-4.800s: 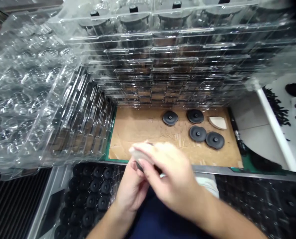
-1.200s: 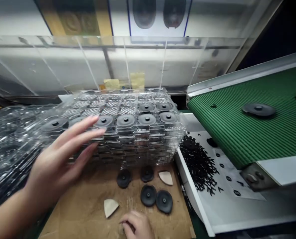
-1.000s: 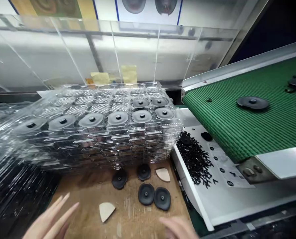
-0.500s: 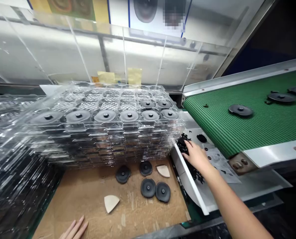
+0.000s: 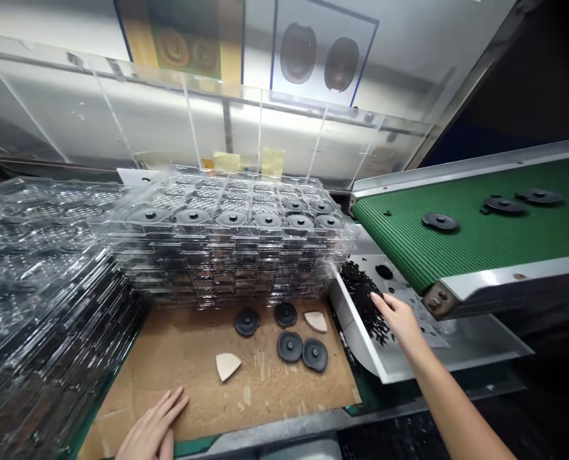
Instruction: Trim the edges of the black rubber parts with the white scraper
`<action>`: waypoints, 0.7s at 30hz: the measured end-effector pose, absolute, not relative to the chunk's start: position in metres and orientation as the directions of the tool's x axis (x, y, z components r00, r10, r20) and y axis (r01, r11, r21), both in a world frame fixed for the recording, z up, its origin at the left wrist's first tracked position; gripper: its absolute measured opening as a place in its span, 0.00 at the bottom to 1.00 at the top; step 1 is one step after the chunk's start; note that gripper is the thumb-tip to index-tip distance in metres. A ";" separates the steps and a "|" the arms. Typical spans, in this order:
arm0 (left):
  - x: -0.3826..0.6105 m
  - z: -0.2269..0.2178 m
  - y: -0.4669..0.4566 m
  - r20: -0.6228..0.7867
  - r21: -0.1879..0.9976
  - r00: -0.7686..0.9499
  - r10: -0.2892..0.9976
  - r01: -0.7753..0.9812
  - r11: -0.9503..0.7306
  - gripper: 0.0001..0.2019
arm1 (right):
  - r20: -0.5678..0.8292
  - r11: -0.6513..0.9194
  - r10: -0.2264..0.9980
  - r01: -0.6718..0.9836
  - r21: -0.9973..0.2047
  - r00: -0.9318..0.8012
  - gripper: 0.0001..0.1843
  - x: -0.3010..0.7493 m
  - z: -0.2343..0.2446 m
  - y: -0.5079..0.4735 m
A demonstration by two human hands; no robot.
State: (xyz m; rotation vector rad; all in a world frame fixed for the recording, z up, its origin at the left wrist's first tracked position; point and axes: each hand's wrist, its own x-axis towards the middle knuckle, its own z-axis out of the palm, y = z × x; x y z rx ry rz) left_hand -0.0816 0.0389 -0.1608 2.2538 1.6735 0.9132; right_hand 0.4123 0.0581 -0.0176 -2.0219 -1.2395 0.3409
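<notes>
My left hand (image 5: pixel 152 427) lies flat on the brown cardboard (image 5: pixel 188 342), fingers stretched out and holding nothing. At the white tray (image 5: pixel 377 367), my right hand (image 5: pixel 399 319) has thumb and fingers drawn together at a black plastic part among a heap of small black pieces (image 5: pixel 380 331). That part blends into the heap, so its exact shape is unclear. Several black round discs with a centre hub, one of them a disc (image 5: pixel 289 346), lie on the cardboard. Beside them are two pale wedge-shaped pieces, one wedge (image 5: pixel 227 367) nearer my left hand.
A stack of clear plastic trays (image 5: pixel 246 255) stands behind the cardboard, black discs in the top tray's front pockets. More clear trays (image 5: pixel 39 287) are piled at left. At right, a green conveyor belt (image 5: pixel 456 249) carries several black parts. Picture sheets (image 5: pixel 322 54) hang behind.
My right hand has shifted back toward me in the tray, its fingers drawing together. More of my left hand shows on the cardboard. The camera view has turned slightly.
</notes>
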 end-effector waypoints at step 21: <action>0.003 0.018 -0.043 -0.191 0.192 0.635 0.748 -0.723 0.663 0.21 | 0.468 0.404 0.879 0.662 -0.631 -0.090 0.24 0.190 -0.006 -0.084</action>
